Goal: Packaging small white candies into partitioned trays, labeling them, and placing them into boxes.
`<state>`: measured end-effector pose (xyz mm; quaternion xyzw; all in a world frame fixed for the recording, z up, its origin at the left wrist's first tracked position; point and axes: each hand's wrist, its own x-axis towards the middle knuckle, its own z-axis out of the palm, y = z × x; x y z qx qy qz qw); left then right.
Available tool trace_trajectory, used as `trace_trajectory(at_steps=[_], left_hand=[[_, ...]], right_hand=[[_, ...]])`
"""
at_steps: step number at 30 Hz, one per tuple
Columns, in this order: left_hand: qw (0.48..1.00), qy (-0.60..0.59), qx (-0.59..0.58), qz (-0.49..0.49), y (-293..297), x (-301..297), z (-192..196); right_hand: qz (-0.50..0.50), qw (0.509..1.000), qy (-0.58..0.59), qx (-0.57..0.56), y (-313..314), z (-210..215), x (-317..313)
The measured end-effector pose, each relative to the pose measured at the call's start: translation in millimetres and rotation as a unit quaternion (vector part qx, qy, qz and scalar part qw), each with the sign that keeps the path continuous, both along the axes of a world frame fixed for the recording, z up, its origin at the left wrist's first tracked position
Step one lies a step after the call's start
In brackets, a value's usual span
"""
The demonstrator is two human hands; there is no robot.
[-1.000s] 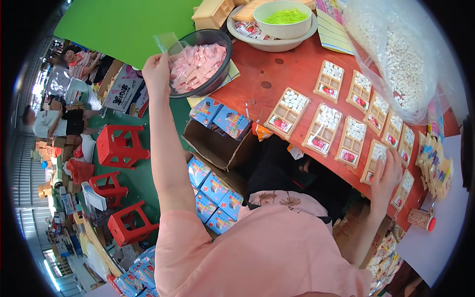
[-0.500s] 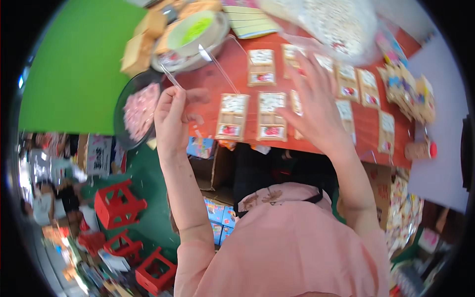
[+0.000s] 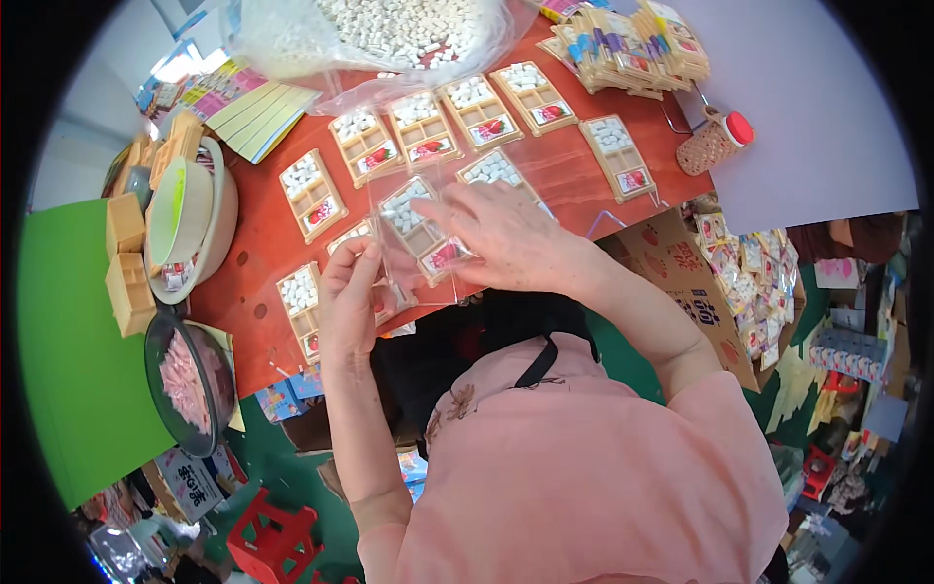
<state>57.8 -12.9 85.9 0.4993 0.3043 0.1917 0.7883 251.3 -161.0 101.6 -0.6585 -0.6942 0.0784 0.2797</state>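
My left hand is closed in a pinch at the edge of a clear plastic bag, which is see-through and hard to outline. My right hand reaches in with its fingers stretched over a small tan compartment tray. White pieces fill the upper part of this tray, and a red-and-white printed piece lies at its lower end. Clear film shows around the tray; whether the tray is inside it I cannot tell. Part of another tray shows left of my left hand, and one more tray is partly behind my right hand.
More filled trays stand in a row behind. A large clear bag of white pieces lies at the back. Bowls and a dark basin of pink pieces are at left. A red-lidded jar stands at right.
The view has swung, so the table appears turned. My hands have come closer together, the right lower over a tray. Clear film now shows between them.
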Motion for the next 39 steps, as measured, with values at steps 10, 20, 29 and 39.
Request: trace_trajectory(at_steps=[10,20,29,39], left_hand=[[0.997,0.021,-0.070,0.022,-27.5,73.7,-8.2],[0.987,-0.021,-0.144,0.070,-21.2,50.9,-6.6],[0.985,-0.009,-0.115,0.126,-30.8,4.9,-2.5],[0.979,-0.036,-0.133,0.152,-40.2,-17.1,-2.1]], right_hand=[[-0.115,0.972,-0.201,-0.035,-5.1,4.4,40.9],[-0.379,0.908,-0.162,-0.071,5.9,-23.5,138.9],[-0.472,0.841,-0.153,-0.218,63.0,-54.2,176.6],[-0.491,0.824,-0.202,-0.198,71.5,-78.5,155.7]])
